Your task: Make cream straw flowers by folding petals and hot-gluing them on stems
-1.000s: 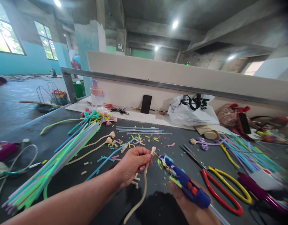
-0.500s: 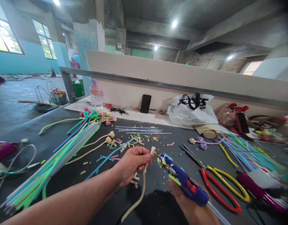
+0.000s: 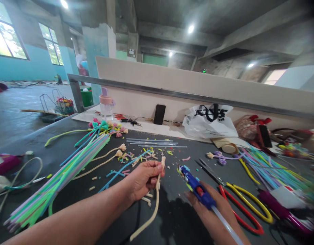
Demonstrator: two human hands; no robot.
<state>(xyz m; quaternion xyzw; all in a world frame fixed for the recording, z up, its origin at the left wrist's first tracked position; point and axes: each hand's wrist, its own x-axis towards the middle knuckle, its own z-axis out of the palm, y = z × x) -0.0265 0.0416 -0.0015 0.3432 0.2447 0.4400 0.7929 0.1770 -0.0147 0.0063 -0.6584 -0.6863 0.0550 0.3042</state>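
Fingertips of the left hand (image 3: 146, 180) pinch the cream stem (image 3: 156, 205) just below its pale tip (image 3: 163, 160), long tail curving down-left! And over to the right, a gap between, the right hand (image 3: 207, 217) grips the blue glue gun (image 3: 192, 181) (scissors (image 3: 223, 183) just beyond), nose slanting up-left toward that tip.

Two hands (image 3: 148, 175) (image 3: 210, 206), one blue glue gun (image 3: 194, 182) (plus one bottle (image 3: 106, 106)).

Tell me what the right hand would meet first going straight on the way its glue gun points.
Probably the top of the beige stem pinched in the left hand, with the glue gun leading; depth is unclear, so it might just miss.
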